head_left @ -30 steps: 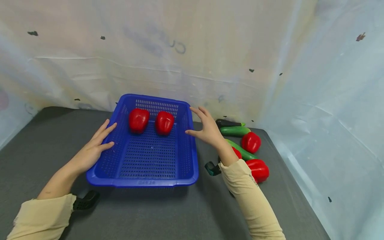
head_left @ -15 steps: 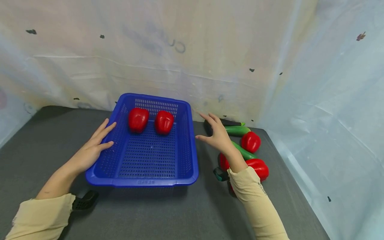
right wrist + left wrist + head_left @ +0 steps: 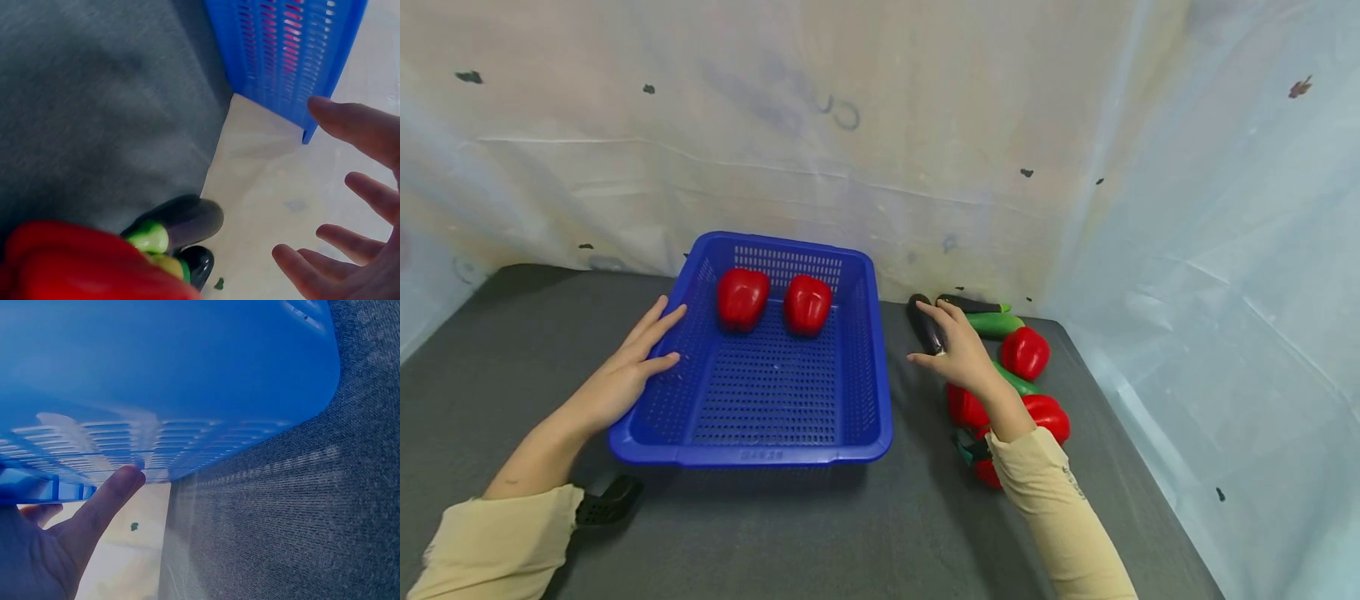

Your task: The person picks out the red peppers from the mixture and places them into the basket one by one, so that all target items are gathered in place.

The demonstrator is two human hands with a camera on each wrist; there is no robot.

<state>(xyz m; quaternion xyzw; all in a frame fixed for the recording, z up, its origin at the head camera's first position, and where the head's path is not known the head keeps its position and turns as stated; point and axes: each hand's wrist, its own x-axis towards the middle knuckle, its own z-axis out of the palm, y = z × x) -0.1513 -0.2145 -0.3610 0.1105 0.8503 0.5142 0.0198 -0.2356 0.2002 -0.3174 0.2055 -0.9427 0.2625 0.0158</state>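
A blue rectangular basket of perforated plastic [image 3: 782, 456] stands on the dark grey, fabric-textured worktop [image 3: 760, 542], left of the middle and close to the far edge. Inside it, two glossy red bell peppers sit apart from each other: the first pepper [image 3: 742, 300] towards the far left corner, the second pepper [image 3: 807, 306] near the middle of the far wall.

The left hand [image 3: 625, 375] rests on the basket's left rim, fingers straight and spread; the left wrist view shows its thumb against the slotted side.

Beyond the basket's right side, near the worktop's far edge, lies a dark purple, elongated eggplant [image 3: 919, 321]. The right hand [image 3: 964, 350] hovers over its near end, fingers and thumb spread, gripping nothing; the right wrist view shows the fingers apart from it.

Towards the worktop's far right corner lie a second, nearly black eggplant with a green stem [image 3: 966, 304], a long smooth green vegetable [image 3: 997, 324] and a red bell pepper [image 3: 1025, 353]. Nearer, partly hidden by the right forearm, are another green vegetable [image 3: 1019, 382] and more red peppers [image 3: 1051, 415].

Both arms wear pale yellow sleeves [image 3: 1060, 508]. Translucent plastic sheeting [image 3: 887, 150] hangs behind the worktop's far edge.
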